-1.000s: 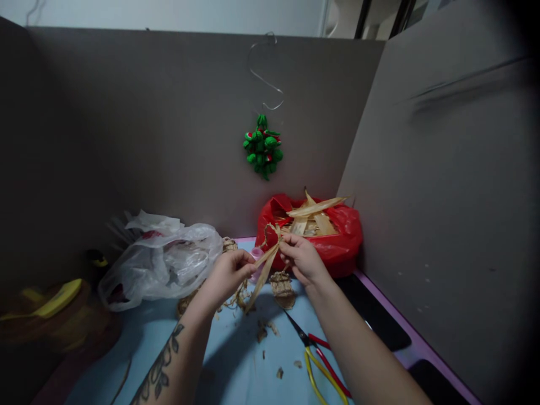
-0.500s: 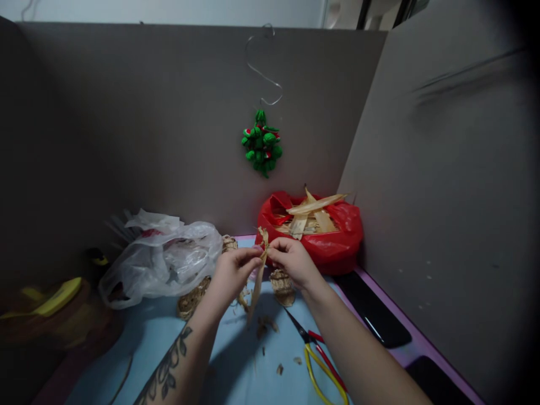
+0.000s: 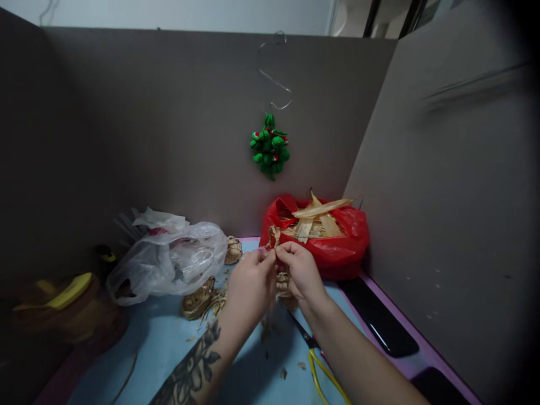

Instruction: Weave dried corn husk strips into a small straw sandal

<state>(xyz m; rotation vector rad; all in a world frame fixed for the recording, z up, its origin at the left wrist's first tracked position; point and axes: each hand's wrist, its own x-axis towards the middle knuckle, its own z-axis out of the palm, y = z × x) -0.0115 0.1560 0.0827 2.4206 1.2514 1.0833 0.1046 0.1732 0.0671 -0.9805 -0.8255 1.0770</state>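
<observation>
Evidently left hand point(image 3: 252, 284) and right hand point(image 3: 302, 271) pinch crinkled tan husk-like strip point(image 3: 274, 234) close together, presumably for control; lower grip hidden. Glossy red plastic bag point(image 3: 327, 256) near, likely for reach.

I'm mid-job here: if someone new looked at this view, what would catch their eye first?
Probably the bright green ornament, hanging from a bent wire against the grey back panel. Next, the red bag at the back, right of centre, with pale dried husks across its open top. In front of it, the left hand and right hand meet, pinching a dried strip.
</observation>
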